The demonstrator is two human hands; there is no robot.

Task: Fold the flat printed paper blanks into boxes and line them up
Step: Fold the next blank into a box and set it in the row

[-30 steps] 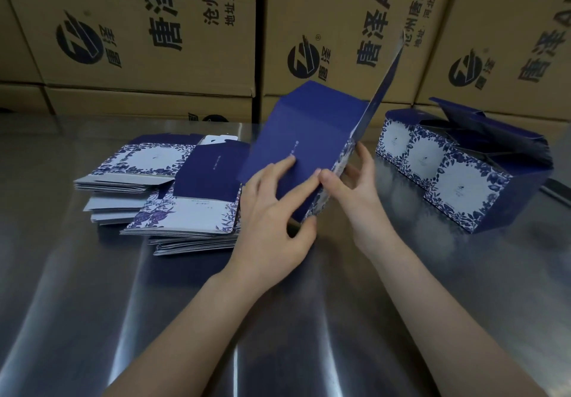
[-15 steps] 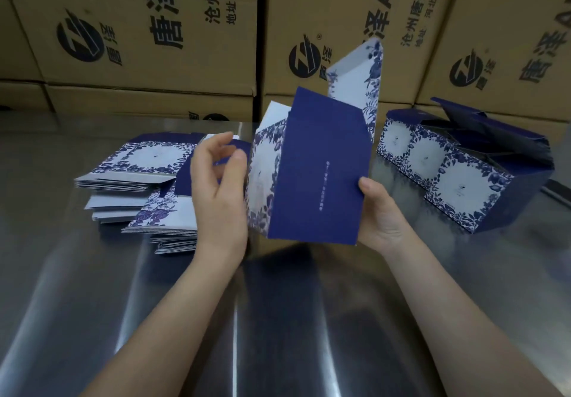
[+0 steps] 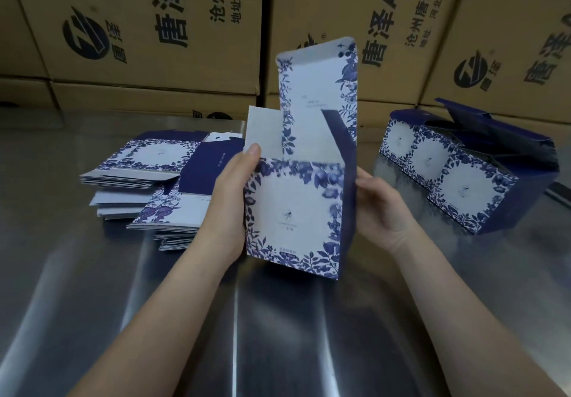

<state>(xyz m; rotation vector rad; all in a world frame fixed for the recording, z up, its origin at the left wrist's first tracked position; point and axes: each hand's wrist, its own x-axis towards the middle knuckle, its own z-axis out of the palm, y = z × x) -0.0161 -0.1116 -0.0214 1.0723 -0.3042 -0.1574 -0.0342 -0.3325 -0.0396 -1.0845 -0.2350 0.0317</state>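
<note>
I hold a half-formed blue-and-white floral box upright above the steel table, its white front panel facing me and its tall lid flap standing up. My left hand grips its left side, thumb at the top corner by a small white side flap. My right hand holds the dark blue right side, fingers hidden behind it. Two untidy stacks of flat printed blanks lie to the left. Three folded boxes stand in a row at the right, lids open.
The shiny steel table stretches toward me. Large brown cardboard cartons with black print form a wall along its far edge, close behind the blanks and the folded boxes.
The box has been turned in my hands: the plain blue panel faced me before, now the white floral front does. It has opened into a square shape, and my left hand has taken hold of its left side.
</note>
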